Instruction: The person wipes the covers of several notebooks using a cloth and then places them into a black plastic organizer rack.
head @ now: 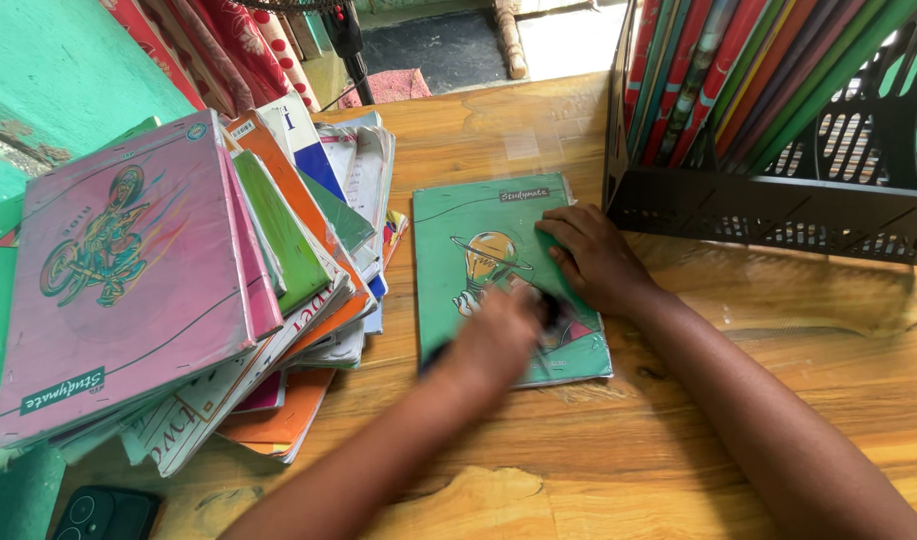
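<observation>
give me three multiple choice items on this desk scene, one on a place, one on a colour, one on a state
1. Where is the black file rack?
A. right of the green notebook
B. on the pile
C. on the floor

2. What colour is the top notebook of the pile?
A. pink
B. black
C. white

3. The green notebook is
A. standing upright
B. lying flat, closed
C. open

Answers: 1 A, it stands at the table's far right. 2 A, its cover is pink. 3 B, left hand and right hand rest on its closed cover.

Tight lane here: book pile (179,290) crowds my left, black rack (769,215) walls off my right, bare wooden table (619,450) opens toward me, free to pass.
</observation>
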